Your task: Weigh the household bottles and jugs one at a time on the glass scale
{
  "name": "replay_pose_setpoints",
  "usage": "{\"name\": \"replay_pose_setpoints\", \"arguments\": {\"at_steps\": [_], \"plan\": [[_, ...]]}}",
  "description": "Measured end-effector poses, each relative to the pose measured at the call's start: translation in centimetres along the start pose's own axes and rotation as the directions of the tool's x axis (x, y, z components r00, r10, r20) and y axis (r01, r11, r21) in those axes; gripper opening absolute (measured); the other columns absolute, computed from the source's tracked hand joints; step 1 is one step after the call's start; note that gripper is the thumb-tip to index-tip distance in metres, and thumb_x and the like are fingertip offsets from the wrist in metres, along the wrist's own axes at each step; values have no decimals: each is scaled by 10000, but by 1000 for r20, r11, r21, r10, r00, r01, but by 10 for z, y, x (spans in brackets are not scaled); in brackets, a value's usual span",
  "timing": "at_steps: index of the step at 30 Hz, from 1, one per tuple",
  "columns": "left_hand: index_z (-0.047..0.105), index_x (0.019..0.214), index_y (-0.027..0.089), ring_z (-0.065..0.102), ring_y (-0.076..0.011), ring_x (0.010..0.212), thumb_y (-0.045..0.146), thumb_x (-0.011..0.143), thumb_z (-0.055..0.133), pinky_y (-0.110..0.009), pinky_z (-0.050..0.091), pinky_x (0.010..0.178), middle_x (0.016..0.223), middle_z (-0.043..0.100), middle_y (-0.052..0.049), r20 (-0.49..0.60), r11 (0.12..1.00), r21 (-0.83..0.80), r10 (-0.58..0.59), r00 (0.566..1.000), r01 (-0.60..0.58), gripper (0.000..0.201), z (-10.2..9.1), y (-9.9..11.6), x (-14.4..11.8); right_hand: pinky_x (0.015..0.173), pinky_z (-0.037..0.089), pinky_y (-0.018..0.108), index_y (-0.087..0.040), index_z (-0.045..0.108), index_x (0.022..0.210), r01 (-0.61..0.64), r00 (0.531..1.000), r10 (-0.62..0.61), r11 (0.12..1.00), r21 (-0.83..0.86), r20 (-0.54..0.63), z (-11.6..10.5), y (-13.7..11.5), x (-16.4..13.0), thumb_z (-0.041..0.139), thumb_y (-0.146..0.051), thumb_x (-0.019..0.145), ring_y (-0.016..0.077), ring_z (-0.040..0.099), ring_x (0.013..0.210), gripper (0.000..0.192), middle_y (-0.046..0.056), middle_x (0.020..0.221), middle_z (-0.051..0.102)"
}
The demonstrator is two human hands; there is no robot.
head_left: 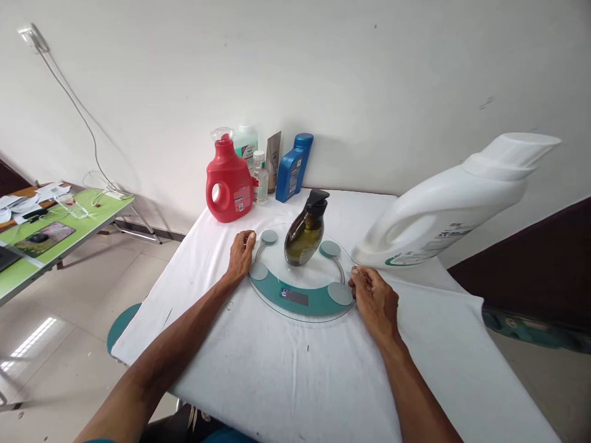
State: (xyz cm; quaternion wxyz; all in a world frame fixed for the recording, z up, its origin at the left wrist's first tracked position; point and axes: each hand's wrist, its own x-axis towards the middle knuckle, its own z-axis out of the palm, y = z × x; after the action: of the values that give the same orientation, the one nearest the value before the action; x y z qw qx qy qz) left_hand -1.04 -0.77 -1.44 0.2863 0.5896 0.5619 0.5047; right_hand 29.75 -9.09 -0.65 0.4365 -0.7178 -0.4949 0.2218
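Note:
A round glass bathroom scale (295, 301) with a teal curved band and a small display lies on the white cloth. On its glass stands a dark olive pump bottle (303, 240) with a black pump head. My left hand (241, 253) is closed at the scale's left edge, its fingers curled against the rim. At the right edge my right hand (376, 301) pinches the rim between thumb and fingers. Just beyond that hand a large white detergent bottle (438, 203) with a handle stands close to the scale, appearing strongly slanted in the view.
Along the wall stand a red jug (228, 184), a clear bottle (260, 178), a green-tinted bottle (246, 143), a brown tube (273, 163) and a blue bottle (293, 169). A teal stool (120, 326) peeks out left of the table. Farther left is a green table (92, 212) with papers.

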Motion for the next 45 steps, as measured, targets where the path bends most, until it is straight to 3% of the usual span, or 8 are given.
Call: {"name": "replay_pose_setpoints", "arguments": {"at_steps": [17, 20, 24, 28, 31, 35, 39, 45], "plan": [[665, 1182, 206, 703, -293, 1174, 587, 1073, 454, -487, 544, 1074, 1273, 713, -144, 13, 1000, 0, -22, 1000, 22, 449, -1, 5, 0, 760, 519, 407, -243, 660, 958, 12, 1000, -12, 1000, -23, 4, 1, 5, 3, 486, -669, 863, 279, 693, 691, 470, 93, 769, 768], [566, 1417, 196, 647, -344, 1322, 720, 985, 575, -543, 519, 1121, 1468, 622, -201, -4, 994, -50, 95, 995, -95, 679, -5, 19, -6, 740, 516, 404, -248, 653, 925, 25, 1000, -25, 1000, -13, 2, 0, 4, 4, 478, -675, 859, 265, 670, 645, 466, 84, 738, 754], [330, 1642, 238, 534, -394, 1495, 783, 807, 792, -597, 431, 1227, 1638, 488, -228, 56, 933, -119, 349, 935, -341, 1099, 3, 51, -19, 725, 503, 399, -254, 651, 915, 8, 1000, -8, 1000, 9, 17, -1, 0, 3, 473, -666, 864, 262, 661, 625, 452, 82, 738, 756], [299, 1665, 251, 513, -408, 1522, 679, 683, 953, -613, 421, 1243, 1664, 464, -235, 130, 937, -131, 339, 932, -323, 1255, 25, 77, -27, 756, 496, 409, -260, 639, 922, -18, 1000, 18, 1000, 20, 22, -1, -1, 4, 467, -661, 863, 280, 683, 663, 441, 95, 779, 773], [463, 1563, 230, 587, -392, 1440, 582, 643, 1007, -586, 471, 1199, 1559, 584, -205, 167, 971, -103, 230, 959, -215, 1125, 40, 87, -25, 773, 495, 417, -265, 636, 909, -22, 999, 21, 1000, 18, 27, -2, 1, 5, 458, -671, 853, 294, 695, 685, 447, 105, 781, 776], [668, 1274, 212, 713, -303, 1137, 454, 626, 1024, -459, 573, 1008, 1241, 748, -99, 162, 994, 18, 103, 981, -107, 778, 50, 98, -20, 763, 498, 416, -270, 641, 897, -27, 999, 26, 999, 29, 30, -1, 4, 7, 449, -686, 843, 311, 714, 716, 461, 118, 784, 780], [694, 1100, 221, 713, -245, 948, 401, 637, 994, -373, 571, 842, 1038, 756, -33, 102, 993, 112, 31, 994, -43, 580, 60, 105, -18, 757, 504, 419, -281, 637, 883, -20, 999, 19, 999, 40, 26, 0, 7, 9, 445, -696, 839, 325, 725, 730, 460, 119, 767, 777], [667, 939, 226, 706, -267, 835, 390, 596, 978, -413, 580, 756, 922, 751, -46, 27, 996, 93, 3, 1000, -5, 491, 70, 105, -15, 699, 505, 413, -288, 639, 860, 11, 1000, -11, 999, 40, 3, 0, 11, 10, 448, -695, 875, 322, 720, 690, 450, 107, 751, 773]]}}
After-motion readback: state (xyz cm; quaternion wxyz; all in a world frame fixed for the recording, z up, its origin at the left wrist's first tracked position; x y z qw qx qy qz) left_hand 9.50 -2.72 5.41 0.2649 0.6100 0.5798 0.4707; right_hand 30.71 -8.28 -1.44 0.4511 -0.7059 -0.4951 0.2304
